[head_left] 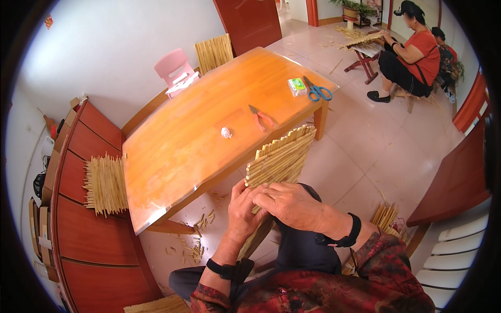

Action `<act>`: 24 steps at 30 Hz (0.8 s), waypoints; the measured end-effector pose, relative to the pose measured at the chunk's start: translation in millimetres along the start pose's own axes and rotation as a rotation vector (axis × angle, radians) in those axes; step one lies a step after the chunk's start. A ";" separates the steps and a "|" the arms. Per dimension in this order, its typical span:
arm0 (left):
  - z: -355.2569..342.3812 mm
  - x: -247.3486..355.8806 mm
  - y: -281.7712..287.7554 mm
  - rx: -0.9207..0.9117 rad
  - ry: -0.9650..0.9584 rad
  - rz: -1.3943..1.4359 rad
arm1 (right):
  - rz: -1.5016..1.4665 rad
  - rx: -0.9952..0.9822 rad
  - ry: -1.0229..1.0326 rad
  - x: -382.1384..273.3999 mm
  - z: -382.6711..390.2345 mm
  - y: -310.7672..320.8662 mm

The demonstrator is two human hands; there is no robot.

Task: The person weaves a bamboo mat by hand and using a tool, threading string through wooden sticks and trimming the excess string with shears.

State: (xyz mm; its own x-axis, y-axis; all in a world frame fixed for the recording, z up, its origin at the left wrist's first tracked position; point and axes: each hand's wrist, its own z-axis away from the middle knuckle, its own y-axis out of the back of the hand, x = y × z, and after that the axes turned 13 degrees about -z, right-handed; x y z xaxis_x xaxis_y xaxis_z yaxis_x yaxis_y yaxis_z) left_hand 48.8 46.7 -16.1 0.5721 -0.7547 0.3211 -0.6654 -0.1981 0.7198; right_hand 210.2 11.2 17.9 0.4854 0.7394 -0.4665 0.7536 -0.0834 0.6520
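Observation:
A mat of yellow plant stalks (282, 156), laid side by side, stands tilted above my lap beyond my hands. My left hand (243, 208) is closed around its lower left corner. Over the same corner my right hand (292, 204) is bent, its fingers pressed together against the left one. Whatever lies between the fingertips there is hidden. On the table beyond are pliers with orange handles (261, 119), a small white ball of string or the like (226, 133), blue-handled scissors (317, 91) and a small white-and-green pack (297, 87).
An orange wooden table (193, 141) stands ahead. Stalk panels lean at a red cabinet (94, 229) and behind a pink chair (175, 68). Stalk scraps (195, 245) litter the floor. At the far right a person in red (417, 57) works on stalks, with another person behind.

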 end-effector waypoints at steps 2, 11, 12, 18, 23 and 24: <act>1.4 -5.3 -3.7 0.004 0.002 0.025 | -0.025 -0.023 0.038 0.5 0.0 -0.5; 1.8 -0.1 -7.8 0.087 0.012 -0.072 | 0.133 0.038 0.009 -4.4 6.3 7.4; 2.3 -0.7 -7.9 0.085 0.012 -0.069 | 0.087 0.027 -0.003 -1.3 5.8 10.2; 4.4 -1.2 -3.4 0.039 0.008 -0.023 | -0.051 0.036 -0.041 5.3 8.6 5.0; 3.5 -3.2 -1.2 0.024 0.038 0.016 | 0.042 0.027 -0.065 2.6 6.2 5.3; 1.6 -2.3 -0.1 0.018 0.028 0.018 | 0.045 0.037 -0.070 3.0 5.6 5.2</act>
State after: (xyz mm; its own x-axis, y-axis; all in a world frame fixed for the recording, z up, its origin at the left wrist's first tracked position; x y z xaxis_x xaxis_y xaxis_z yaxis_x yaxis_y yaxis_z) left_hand 46.7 47.5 -17.9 0.5728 -0.7406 0.3513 -0.6843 -0.1961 0.7023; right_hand 218.2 9.2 16.5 0.5483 0.6857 -0.4787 0.7455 -0.1414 0.6514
